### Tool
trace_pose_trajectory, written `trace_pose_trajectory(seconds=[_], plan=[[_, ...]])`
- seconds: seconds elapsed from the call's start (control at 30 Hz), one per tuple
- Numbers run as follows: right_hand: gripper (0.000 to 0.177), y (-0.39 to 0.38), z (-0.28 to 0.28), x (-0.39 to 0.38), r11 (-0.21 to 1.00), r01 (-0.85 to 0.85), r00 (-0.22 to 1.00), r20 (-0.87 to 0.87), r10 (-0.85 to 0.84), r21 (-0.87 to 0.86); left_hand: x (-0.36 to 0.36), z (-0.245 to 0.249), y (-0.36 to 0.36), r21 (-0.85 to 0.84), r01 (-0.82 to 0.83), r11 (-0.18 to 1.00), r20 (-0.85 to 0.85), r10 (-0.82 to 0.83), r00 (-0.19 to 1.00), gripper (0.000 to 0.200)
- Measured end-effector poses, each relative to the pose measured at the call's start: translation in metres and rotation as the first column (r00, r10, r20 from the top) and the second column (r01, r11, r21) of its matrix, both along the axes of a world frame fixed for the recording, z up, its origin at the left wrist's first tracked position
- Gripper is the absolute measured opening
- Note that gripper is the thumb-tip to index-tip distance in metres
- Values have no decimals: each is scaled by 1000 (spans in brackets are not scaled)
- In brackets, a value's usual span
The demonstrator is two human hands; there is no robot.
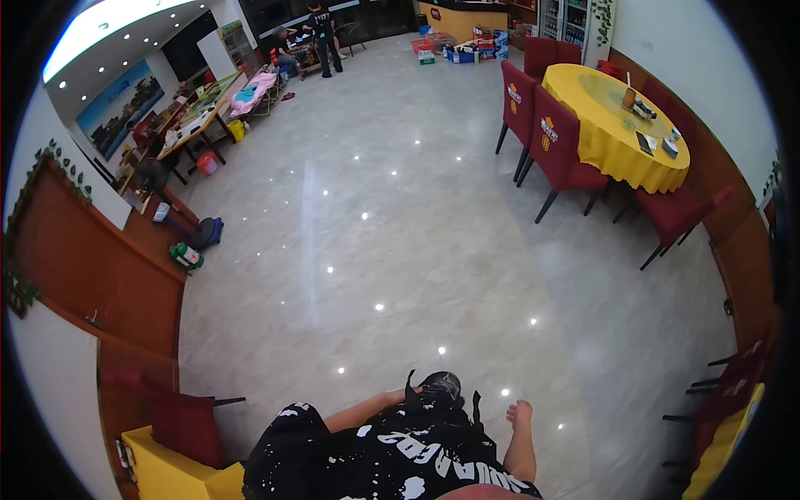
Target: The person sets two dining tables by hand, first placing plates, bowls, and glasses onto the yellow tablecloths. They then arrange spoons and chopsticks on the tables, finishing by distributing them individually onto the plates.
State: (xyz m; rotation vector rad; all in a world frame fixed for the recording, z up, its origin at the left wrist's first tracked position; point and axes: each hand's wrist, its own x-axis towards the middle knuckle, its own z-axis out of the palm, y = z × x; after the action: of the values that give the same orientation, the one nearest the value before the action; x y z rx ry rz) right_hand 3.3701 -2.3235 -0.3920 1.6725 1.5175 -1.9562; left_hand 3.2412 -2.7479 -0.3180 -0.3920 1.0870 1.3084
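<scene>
My left hand (398,397) is beside a black strap at the front of my black-and-white patterned clothing (367,454). Its fingers are too small and partly hidden to make out what they touch. Out to the right of the clothing, over the tiled floor (375,250), is my right hand (519,411), its fingers loosely bent and a little apart, with nothing visible in them. A dark shoe (442,384) shows between the hands.
A round table with a yellow cloth (617,133) and red chairs (557,137) stands at the right. At the left are a brown door (92,242), a fan (154,177) and a long table (196,121). A person in black (322,37) stands far back.
</scene>
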Motion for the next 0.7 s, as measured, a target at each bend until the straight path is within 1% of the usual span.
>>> trace_pose_trajectory(seconds=[0.1, 0.13, 0.2, 0.27, 0.33, 0.37, 0.4, 0.43, 0.47, 0.57, 0.6, 0.63, 0.7], plan=[[30, 48, 39, -80, 996, 53, 992, -118, -45, 69, -44, 15, 62, -29, 86, 996, 44, -84, 995, 44], [30, 61, 43, -96, 997, 37, 993, -116, -29, 71, -58, 17, 80, -35, 107, 994, 55, -105, 993, 43], [31, 97, 27, -120, 997, 3, 993, -114, 6, 77, -91, 18, 117, -50, 141, 989, 70, -137, 988, 43], [30, 132, 10, -127, 999, -5, 998, -70, 7, 37, -129, 19, 162, -59, 164, 985, 78, -159, 984, 42], [27, 161, -8, -115, 999, -22, 998, 51, 24, -33, -167, 15, 205, -64, 173, 983, 76, -168, 983, 41], [24, 185, -36, -90, 988, -127, 990, -72, 121, -84, -185, 14, 227, -58, 163, 985, 69, -159, 985, 41], [24, 201, -28, -93, 990, -100, 994, 39, 104, -103, -203, -1, 251, -32, 119, 992, 78, -116, 990, 41], [24, 210, -17, -97, 989, -37, 986, 155, 59, -140, -221, -17, 276, -6, 74, 997, 90, -73, 993, 40], [24, 221, -8, -100, 988, 5, 977, 213, 29, -157, -233, -28, 297, 14, 35, 999, 110, -37, 993, 40], [25, 268, 7, -125, 981, 99, 956, 290, -46, -169, -288, 21, 366, -123, 35, 992, 279, 0, 960, 44], [25, 284, 12, -133, 979, 120, 951, 301, -66, -164, -295, 24, 379, -71, 88, 994, 202, -72, 977, 46], [25, 301, 17, -144, 976, 144, 949, 304, -89, -163, -306, 15, 392, -26, 149, 988, 116, -145, 983, 47], [26, 337, 25, -171, 969, 194, 944, 299, -142, -152, -330, -22, 420, 6, 183, 983, 109, -182, 977, 46]])
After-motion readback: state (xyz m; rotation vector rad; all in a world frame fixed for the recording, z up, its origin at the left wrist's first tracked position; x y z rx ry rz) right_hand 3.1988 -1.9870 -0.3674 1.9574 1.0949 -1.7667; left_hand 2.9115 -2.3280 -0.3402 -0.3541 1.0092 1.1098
